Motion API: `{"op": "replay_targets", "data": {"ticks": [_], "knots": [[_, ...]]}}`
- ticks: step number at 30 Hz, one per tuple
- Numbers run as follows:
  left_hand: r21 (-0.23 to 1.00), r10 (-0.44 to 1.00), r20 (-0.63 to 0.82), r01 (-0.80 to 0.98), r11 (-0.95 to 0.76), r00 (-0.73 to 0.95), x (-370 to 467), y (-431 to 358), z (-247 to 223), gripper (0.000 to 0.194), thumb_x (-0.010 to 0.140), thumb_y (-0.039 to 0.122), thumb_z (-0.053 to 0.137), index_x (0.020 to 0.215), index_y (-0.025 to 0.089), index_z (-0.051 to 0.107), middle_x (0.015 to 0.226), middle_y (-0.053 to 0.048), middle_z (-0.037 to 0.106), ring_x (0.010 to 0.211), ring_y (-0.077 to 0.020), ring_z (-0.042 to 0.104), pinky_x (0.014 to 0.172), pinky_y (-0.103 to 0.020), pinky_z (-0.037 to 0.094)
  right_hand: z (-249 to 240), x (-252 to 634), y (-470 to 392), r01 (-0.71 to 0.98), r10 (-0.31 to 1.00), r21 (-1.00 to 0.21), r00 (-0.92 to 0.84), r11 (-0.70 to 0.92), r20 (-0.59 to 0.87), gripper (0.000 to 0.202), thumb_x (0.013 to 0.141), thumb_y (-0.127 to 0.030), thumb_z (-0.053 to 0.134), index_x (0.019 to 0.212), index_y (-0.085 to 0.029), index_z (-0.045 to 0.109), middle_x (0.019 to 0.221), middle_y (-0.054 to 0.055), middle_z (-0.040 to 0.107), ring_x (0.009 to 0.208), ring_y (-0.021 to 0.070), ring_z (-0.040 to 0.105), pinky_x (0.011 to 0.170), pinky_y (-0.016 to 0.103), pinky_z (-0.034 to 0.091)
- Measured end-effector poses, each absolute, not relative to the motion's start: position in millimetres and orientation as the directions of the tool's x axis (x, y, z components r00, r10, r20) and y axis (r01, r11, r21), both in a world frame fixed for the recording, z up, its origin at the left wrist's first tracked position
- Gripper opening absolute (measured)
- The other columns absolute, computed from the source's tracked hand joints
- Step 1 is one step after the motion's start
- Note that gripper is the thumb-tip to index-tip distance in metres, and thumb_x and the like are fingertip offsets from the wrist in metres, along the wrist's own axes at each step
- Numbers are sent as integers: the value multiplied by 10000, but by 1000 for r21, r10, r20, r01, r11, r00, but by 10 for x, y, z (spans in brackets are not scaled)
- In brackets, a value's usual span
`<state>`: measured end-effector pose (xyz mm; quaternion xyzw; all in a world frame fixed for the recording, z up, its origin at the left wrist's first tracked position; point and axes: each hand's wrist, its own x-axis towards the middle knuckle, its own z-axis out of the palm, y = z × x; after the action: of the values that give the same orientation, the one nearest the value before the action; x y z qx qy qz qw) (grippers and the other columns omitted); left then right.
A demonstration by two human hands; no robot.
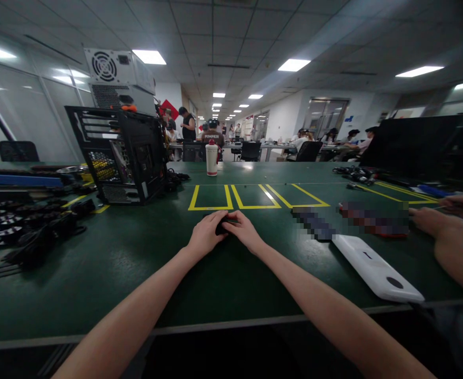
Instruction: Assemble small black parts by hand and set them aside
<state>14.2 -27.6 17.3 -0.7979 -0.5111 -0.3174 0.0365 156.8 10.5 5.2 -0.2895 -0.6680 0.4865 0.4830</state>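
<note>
Both hands meet at the middle of the green table (137, 279), just in front of the yellow tape outlines. My left hand (207, 232) is closed around a small black object (221, 227), its fingers curled over the top. From the other side, my right hand (242, 229) grips the same object, thumb and fingers bent against it. Most of the black object is covered by the fingers, so its exact kind is hidden. Yellow tape (251, 207) marks several boxes beyond the fingertips.
An open black computer case (137, 158) with power supplies (117, 68) on top stands at left, near bundled black cables (38, 231). A white cup (212, 159) is behind the tape. To the right lie a white device (373, 266), blurred phone-like items (314, 223) and another person's hands (436, 221).
</note>
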Motion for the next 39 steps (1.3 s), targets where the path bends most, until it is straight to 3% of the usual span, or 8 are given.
{"op": "replay_targets", "data": {"ticks": [9, 18, 24, 32, 39], "knots": [[262, 800, 528, 841, -473, 285, 128, -277, 162, 574, 702, 225, 570, 1228, 240, 341, 1264, -37, 447, 1141, -207, 441, 926, -371, 408, 13, 1581, 153, -12, 880, -941, -349, 339, 322, 332, 675, -186, 579, 1000, -184, 513, 1058, 53, 546, 973, 163, 534, 897, 367, 404], [249, 791, 539, 843, -477, 288, 131, -269, 159, 566, 693, 218, 576, 1215, 226, 355, 1246, -42, 462, 1121, -209, 455, 913, -356, 414, 7, 1560, 135, -54, 864, -924, -339, 379, 374, 207, 667, -182, 581, 863, -178, 514, 949, 24, 573, 923, 142, 554, 895, 347, 410], [243, 790, 539, 845, -477, 292, 128, -266, 148, 564, 697, 218, 570, 1217, 223, 353, 1245, -39, 462, 1124, -202, 451, 926, -346, 404, -29, 1571, 188, -45, 849, -923, -378, 382, 370, 384, 641, -144, 587, 1014, -194, 505, 1095, 47, 536, 1041, 166, 501, 944, 371, 363], [261, 794, 538, 841, -475, 281, 127, -269, 159, 565, 692, 234, 585, 1209, 236, 357, 1248, -37, 459, 1128, -202, 448, 921, -362, 406, -25, 1563, 144, -14, 829, -884, -339, 467, 444, 172, 691, -221, 550, 856, -185, 517, 950, 18, 569, 968, 153, 540, 918, 359, 391], [283, 806, 530, 841, -462, 264, 138, -299, 192, 557, 690, 204, 579, 1204, 240, 366, 1243, -33, 465, 1121, -204, 454, 916, -361, 413, -54, 1549, 178, 82, 838, -870, -327, 486, 437, 424, 655, -132, 533, 1068, -202, 464, 1194, 65, 416, 1091, 166, 471, 928, 339, 401]]}}
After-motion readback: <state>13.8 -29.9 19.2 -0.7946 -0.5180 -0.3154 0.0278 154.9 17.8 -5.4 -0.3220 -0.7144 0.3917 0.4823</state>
